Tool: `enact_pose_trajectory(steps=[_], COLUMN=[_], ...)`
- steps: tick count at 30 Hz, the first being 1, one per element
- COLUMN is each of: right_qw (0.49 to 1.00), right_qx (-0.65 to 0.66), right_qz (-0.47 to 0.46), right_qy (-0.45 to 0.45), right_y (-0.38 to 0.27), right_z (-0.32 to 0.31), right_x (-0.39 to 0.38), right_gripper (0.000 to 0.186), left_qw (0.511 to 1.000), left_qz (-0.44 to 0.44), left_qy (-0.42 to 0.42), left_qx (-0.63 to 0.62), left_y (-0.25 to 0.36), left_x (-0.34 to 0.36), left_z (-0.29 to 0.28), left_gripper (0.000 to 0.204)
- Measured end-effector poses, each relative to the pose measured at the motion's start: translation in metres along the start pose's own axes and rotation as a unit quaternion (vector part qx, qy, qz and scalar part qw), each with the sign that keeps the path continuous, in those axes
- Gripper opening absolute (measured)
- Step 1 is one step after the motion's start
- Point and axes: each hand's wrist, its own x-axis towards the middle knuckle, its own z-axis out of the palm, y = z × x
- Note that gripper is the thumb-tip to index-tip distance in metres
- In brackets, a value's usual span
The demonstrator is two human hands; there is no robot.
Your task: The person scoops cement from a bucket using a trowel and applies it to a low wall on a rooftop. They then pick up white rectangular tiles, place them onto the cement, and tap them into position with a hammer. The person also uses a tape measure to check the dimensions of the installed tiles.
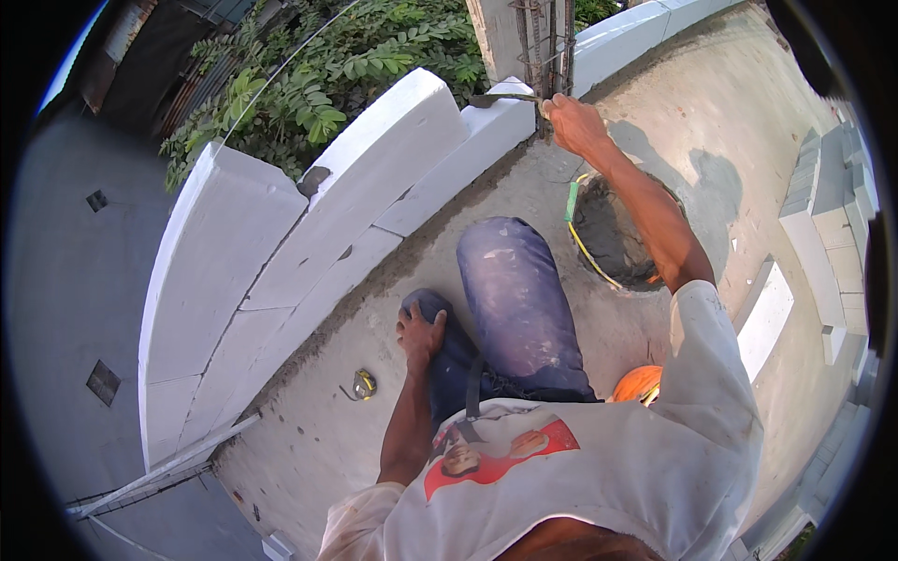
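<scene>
My right hand point(572, 123) reaches out to the far end of a low wall of white blocks point(374, 150), its fingers closed on the handle of a trowel point(505, 98). The dark trowel blade lies at the top of a lower block beside a column. My left hand point(421, 335) rests on my bent left knee and holds no tool. A dab of grey mortar point(313, 179) sits in the step between two upper blocks. Below my right forearm stands a round bucket point(586, 245) with grey mortar point(608, 224) inside and a green grip on its yellow handle.
A concrete column with exposed rebar point(547, 47) rises at the wall's far end. A tape measure point(363, 384) lies on the floor at left. An orange round object point(638, 382) is partly hidden by my sleeve. Stacked white blocks point(823, 224) stand at right. A string point(281, 70) runs above the wall.
</scene>
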Motion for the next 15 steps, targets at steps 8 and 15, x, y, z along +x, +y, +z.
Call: enact_pose_trajectory(steps=[8, 15], right_qw=[0.963, 0.944], right_qx=[-0.235, -0.316], right_qz=[-0.092, -0.082], right_qy=[0.091, 0.049], right_y=[-0.004, 0.031], right_z=[0.017, 0.048], right_x=[-0.008, -0.02], right_gripper=[0.061, 0.075], left_qw=[1.0, 1.0], left_qz=[-0.01, -0.01], left_qy=[0.008, 0.004], left_qx=[0.008, 0.019], left_y=[-0.002, 0.005], left_x=[0.0, 0.0], left_z=[-0.004, -0.005], left_gripper=[0.091, 0.09])
